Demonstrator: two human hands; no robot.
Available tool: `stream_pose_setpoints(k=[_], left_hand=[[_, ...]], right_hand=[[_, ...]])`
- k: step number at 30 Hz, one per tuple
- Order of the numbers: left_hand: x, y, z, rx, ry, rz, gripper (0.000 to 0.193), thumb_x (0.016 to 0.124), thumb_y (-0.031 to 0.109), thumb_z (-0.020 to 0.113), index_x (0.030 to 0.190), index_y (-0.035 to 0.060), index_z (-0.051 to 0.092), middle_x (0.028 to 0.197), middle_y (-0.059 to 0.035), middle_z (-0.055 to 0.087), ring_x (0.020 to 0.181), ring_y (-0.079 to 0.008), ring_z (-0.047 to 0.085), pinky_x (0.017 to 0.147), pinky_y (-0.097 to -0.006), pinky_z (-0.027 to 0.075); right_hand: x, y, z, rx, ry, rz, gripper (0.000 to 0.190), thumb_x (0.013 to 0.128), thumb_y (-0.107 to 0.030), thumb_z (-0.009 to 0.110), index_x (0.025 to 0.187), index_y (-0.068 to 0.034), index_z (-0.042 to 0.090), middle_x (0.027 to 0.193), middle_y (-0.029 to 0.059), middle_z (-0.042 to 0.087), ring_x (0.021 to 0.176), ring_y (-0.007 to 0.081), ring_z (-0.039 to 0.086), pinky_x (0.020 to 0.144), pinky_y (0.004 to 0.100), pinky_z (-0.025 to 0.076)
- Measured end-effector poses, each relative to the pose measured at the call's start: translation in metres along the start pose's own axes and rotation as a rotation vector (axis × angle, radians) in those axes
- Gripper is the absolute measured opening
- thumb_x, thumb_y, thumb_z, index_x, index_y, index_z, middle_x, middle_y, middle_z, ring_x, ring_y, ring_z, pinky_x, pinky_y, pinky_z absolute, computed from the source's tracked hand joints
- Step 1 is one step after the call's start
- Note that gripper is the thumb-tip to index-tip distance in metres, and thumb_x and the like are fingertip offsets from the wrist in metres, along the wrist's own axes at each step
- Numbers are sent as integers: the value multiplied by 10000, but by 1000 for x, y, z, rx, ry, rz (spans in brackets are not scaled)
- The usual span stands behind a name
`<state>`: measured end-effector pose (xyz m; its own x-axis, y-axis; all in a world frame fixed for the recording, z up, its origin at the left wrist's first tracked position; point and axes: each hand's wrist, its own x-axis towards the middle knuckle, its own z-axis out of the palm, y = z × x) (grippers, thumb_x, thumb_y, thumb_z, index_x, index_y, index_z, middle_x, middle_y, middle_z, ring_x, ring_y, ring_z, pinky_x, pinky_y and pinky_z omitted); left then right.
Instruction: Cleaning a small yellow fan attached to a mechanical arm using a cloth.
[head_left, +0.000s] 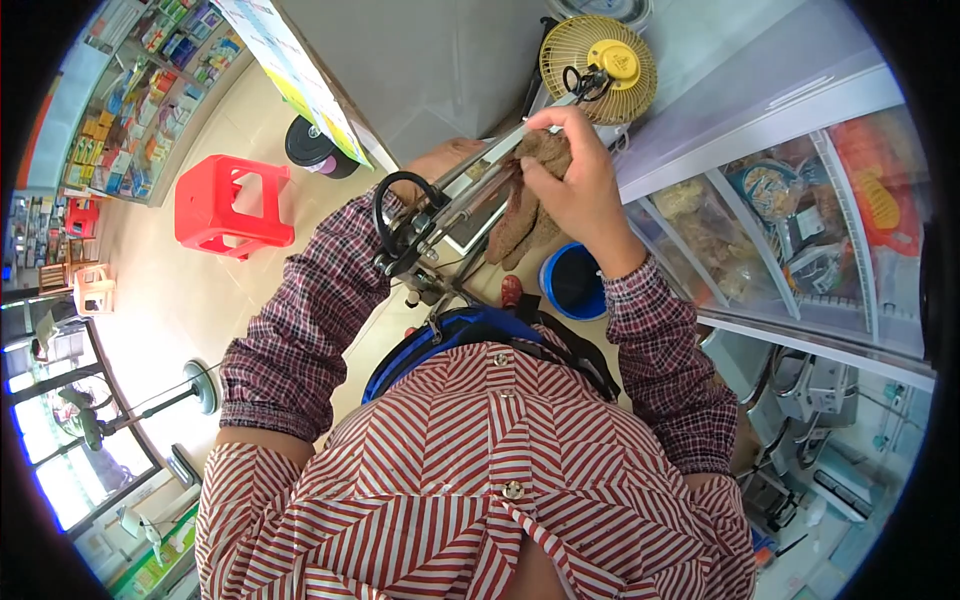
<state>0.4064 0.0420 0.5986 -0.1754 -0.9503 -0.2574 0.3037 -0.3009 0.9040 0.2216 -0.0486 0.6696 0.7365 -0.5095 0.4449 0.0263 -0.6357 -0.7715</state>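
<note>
A brown cloth (559, 157) is in my right hand (574, 169), pinched between thumb and fingers against a metal rod assembly (480, 176). The cloth's loose end hangs below the rods. The assembly slants across the picture in front of me; a black looped part (405, 196) and metal clamps are at its lower-left end. Another black loop (576, 81) shows near its upper-right end. My left hand (442, 159) is behind the rods at their left side, with its fingers mostly hidden, so its grip is unclear.
A blue bucket (574, 283) stands on the floor below my right forearm. Beyond the rods is a yellow fan (600, 67). On the right is a glass-fronted cabinet (780, 225) with bagged goods. A red plastic stool (234, 206) and a black lidded bin (319, 146) are on the left.
</note>
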Motion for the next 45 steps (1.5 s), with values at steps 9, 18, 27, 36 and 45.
stream_pose_setpoints(k=[9, 18, 27, 36, 45], left_hand=[[43, 1, -9, 0, 143, -96, 345, 938, 320, 519, 1069, 7, 583, 844, -49, 616, 742, -109, 571, 649, -233, 471], [48, -12, -18, 353, 38, -7, 344, 938, 282, 521, 1100, -18, 569, 859, -68, 620, 756, -120, 596, 647, -234, 490], [8, 8, 3, 43, 172, -183, 372, 928, 281, 547, 1137, -27, 556, 839, -36, 636, 736, -97, 617, 694, -210, 508], [-34, 16, 24, 31, 268, -181, 426, 952, 338, 466, 1169, -19, 548, 900, -76, 641, 780, -120, 616, 726, -217, 488], [-81, 18, 19, 105, 75, -90, 465, 861, 370, 622, 1090, -31, 571, 873, -70, 635, 786, -134, 610, 714, -237, 481]], right_hand=[[6, 47, -9, 13, 170, 133, 283, 712, -22, 649, 975, -24, 546, 952, 114, 599, 913, 258, 598, 821, 335, 470], [-1, 56, -10, 375, 335, 369, 225, 744, -8, 662, 951, -19, 575, 860, 46, 628, 756, 91, 586, 684, 248, 490], [-27, 25, 0, 704, 291, 620, 206, 784, -13, 645, 977, -21, 575, 847, 27, 618, 731, 64, 566, 648, 211, 472], [-37, -12, -4, 749, 223, 622, 218, 799, -4, 630, 1005, -19, 560, 883, 41, 612, 752, 85, 579, 675, 231, 490], [-40, -55, -9, 734, 122, 574, 203, 779, -30, 641, 966, -6, 567, 848, 24, 617, 747, 67, 567, 670, 211, 470]])
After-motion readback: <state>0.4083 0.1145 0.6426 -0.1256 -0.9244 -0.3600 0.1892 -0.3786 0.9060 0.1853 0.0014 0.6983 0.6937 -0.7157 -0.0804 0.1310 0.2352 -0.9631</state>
